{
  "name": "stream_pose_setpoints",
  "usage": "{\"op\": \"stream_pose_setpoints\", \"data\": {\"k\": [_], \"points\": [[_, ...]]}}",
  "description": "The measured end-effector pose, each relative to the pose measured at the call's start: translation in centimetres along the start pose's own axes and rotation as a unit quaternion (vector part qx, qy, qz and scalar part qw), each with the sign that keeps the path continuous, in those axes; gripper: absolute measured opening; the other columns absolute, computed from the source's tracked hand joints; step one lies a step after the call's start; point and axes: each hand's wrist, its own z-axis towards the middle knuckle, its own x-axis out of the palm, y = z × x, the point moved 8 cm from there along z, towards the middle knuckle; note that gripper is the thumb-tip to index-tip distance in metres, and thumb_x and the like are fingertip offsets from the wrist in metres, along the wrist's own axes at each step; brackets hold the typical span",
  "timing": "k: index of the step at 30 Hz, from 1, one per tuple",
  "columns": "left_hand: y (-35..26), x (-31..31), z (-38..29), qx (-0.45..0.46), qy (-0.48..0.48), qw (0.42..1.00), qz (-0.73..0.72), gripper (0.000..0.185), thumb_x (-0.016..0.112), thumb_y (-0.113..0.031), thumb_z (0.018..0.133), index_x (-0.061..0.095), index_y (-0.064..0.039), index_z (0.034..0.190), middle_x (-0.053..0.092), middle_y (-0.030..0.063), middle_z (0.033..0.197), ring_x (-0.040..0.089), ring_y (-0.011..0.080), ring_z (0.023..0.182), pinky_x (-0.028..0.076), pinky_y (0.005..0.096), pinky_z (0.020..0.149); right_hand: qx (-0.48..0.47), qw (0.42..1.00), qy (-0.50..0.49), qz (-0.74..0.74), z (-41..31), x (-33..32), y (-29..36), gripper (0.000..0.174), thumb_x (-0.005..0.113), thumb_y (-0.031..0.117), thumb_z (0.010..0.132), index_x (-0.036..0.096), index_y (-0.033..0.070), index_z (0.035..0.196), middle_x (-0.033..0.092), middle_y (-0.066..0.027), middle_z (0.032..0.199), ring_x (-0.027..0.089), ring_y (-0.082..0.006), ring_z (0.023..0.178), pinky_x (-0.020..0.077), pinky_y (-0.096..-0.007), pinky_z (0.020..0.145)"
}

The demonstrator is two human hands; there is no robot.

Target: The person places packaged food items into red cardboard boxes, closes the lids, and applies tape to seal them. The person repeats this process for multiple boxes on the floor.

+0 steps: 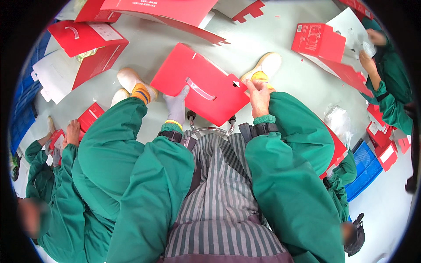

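Note:
A red cardboard box [200, 72] with a pale plastic carry handle [200, 89] lies between my knees. My left hand [176, 102], in a grey glove, grips its near left edge with the thumb on top. At the box's right end, beside a small slot in the cardboard, my bare right hand [259, 95] pinches the edge between thumb and fingers. The underside of the box and the fingers beneath it are hidden.
An open red box [108, 59] stands at upper left, and a large red carton [164, 13] at the top. Co-workers in green handle boxes on both sides. Blue crates [365, 171] lie at right. Chromed stool legs [210, 130] show below my box.

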Motion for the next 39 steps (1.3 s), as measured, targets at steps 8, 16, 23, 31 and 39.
{"op": "stream_pose_setpoints", "data": {"k": [8,16,23,31,39], "points": [[-0.2,0.0,0.3,0.021,0.007,0.999,0.023,0.069,0.077,-0.005,0.088,0.039,-0.006,0.145,0.055,0.009,0.139,0.056,0.0217,0.123,0.045,0.0386,0.106,0.031,0.982,0.183,-0.044,-0.6,2.5,0.4,0.042,0.062,0.036,0.099,0.062,0.004,0.126,0.065,-0.007,0.129,0.054,-0.0169,0.122,0.037,-0.0328,0.107],[-0.7,0.2,-0.1,0.028,0.001,0.999,0.039,0.069,0.078,-0.005,0.088,0.039,-0.004,0.145,0.057,0.009,0.138,0.056,0.0215,0.123,0.045,0.037,0.106,-0.129,0.966,0.195,-0.114,-0.9,3.7,1.3,0.035,0.068,0.018,0.097,0.059,0.007,0.129,0.066,-0.0099,0.132,0.063,-0.0217,0.119,0.0485,-0.0321,0.099],[-0.8,0.2,0.0,0.028,0.008,0.999,0.031,0.071,0.08,-0.002,0.084,0.038,0.0,0.142,0.054,0.0115,0.138,0.055,0.0213,0.125,0.043,0.0356,0.109,-0.397,0.818,0.057,-0.412,-3.8,5.1,3.8,0.046,0.078,0.023,0.082,0.063,0.009,0.124,0.07,-0.0098,0.11,0.063,-0.0318,0.105,0.0484,-0.0417,0.093],[-1.4,0.4,-0.6,0.033,-0.008,0.999,0.026,0.075,0.08,0.001,0.083,0.035,0.0,0.142,0.053,0.0115,0.138,0.055,0.0215,0.124,0.042,0.0353,0.111,-0.33,0.886,0.054,-0.321,-4.0,5.4,3.1,0.036,0.081,0.017,0.078,0.072,0.005,0.111,0.066,-0.012,0.112,0.061,-0.0319,0.106,0.0496,-0.0434,0.093],[-1.1,0.4,-0.5,0.02,0.003,1.0,0.001,0.075,0.079,0.003,0.084,0.033,0.0,0.143,0.051,0.012,0.14,0.053,0.0217,0.126,0.042,0.0357,0.111,-0.323,0.889,0.024,-0.325,-4.4,5.3,3.1,0.031,0.079,0.017,0.081,0.073,0.005,0.108,0.064,-0.0121,0.105,0.059,-0.0332,0.105,0.0483,-0.0431,0.093]]}}
